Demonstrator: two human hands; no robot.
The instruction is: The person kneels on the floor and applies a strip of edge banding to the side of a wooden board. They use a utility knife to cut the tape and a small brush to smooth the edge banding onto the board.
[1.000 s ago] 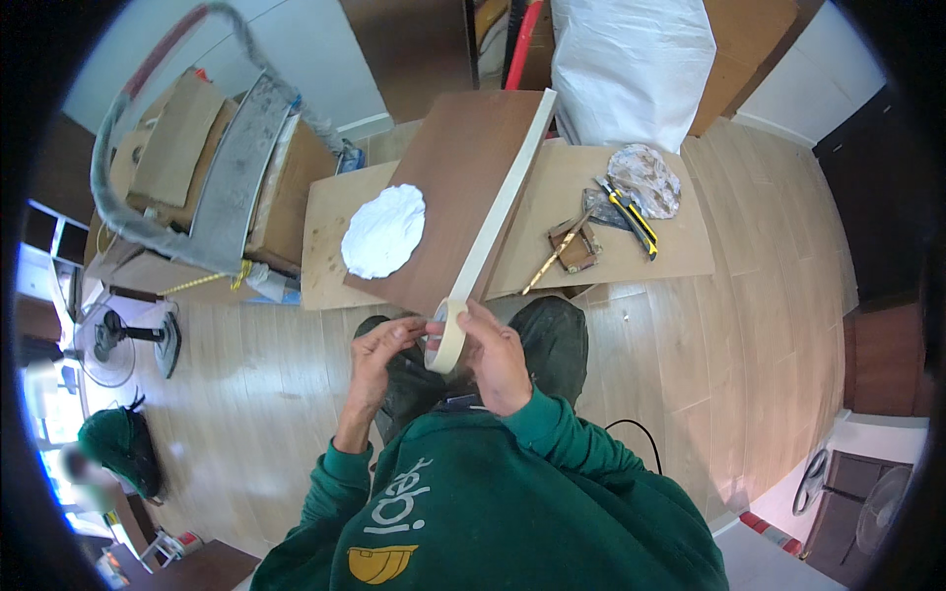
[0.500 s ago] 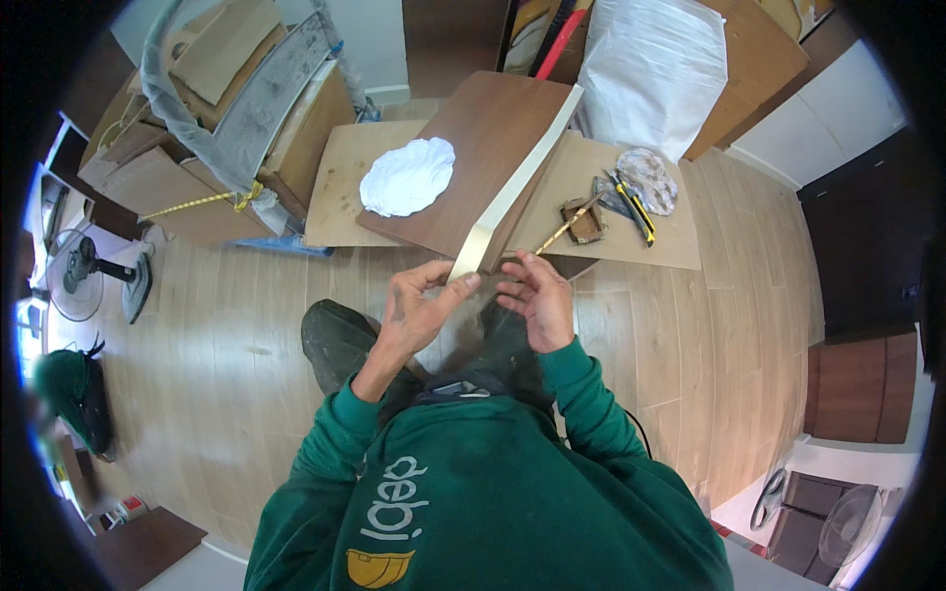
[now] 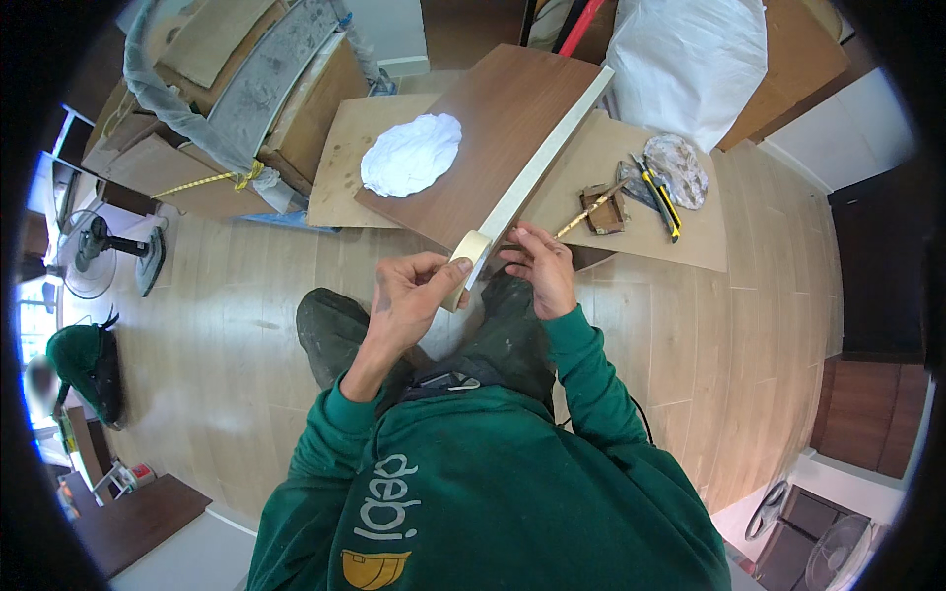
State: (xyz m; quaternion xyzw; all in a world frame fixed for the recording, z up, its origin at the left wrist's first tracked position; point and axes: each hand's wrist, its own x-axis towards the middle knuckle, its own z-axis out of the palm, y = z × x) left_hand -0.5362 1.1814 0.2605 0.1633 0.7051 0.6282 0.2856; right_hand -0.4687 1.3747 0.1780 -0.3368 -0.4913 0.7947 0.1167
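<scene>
My left hand point(image 3: 414, 295) grips a roll of pale masking tape point(image 3: 467, 258) held against the near end of a brown wooden board point(image 3: 493, 138). A cream strip point(image 3: 547, 163) runs along the board's right edge, up from the roll. My right hand point(image 3: 540, 268) is beside the roll, fingers bent at the board's near corner and the strip's end. A crumpled white sheet point(image 3: 412, 153) lies on the board's far left part. The board rests on flat cardboard point(image 3: 631, 187).
On the cardboard to the right lie a yellow-handled utility knife point(image 3: 658, 195), a brush point(image 3: 591, 209), a small wooden block point(image 3: 603, 209) and a crumpled rag point(image 3: 678, 167). A large white bag point(image 3: 685, 59) stands behind. Stacked boards and a grey panel point(image 3: 256, 89) are far left; a fan point(image 3: 94, 258) stands on the floor.
My view has tilted so the board sits higher and nearer. The tape roll stays at the board's near end; my left hand has taken a fuller grip on it, the right hand has shifted to its right.
</scene>
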